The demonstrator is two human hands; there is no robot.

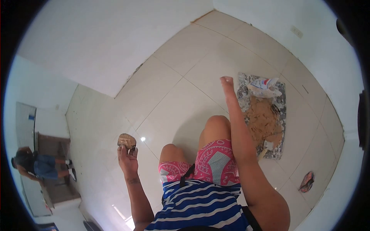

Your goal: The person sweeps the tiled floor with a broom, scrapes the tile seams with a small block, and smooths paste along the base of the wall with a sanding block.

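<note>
My left hand [128, 158], on the left, is closed on the lower edge of a flat, round-edged piece coated in brown paste [126, 141]. It holds the piece up above the tiles; what lies beneath the coating cannot be made out. My right hand [227, 80] reaches far forward over the floor, its fingers drawn together with pale smears on them. Anything inside those fingers is hidden. Just right of it lies a speckled board [243, 91], bearing a spread of brown paste [262, 119] and a crumpled plastic bag [265, 87].
Pale floor tiles [162, 100] meet white walls along a chipped edge. A crumpled dark wrapper [306, 182] lies at the lower right. At far left another person [44, 165] bends near a brown wooden cabinet [54, 144]. A wall outlet [296, 31] is at upper right.
</note>
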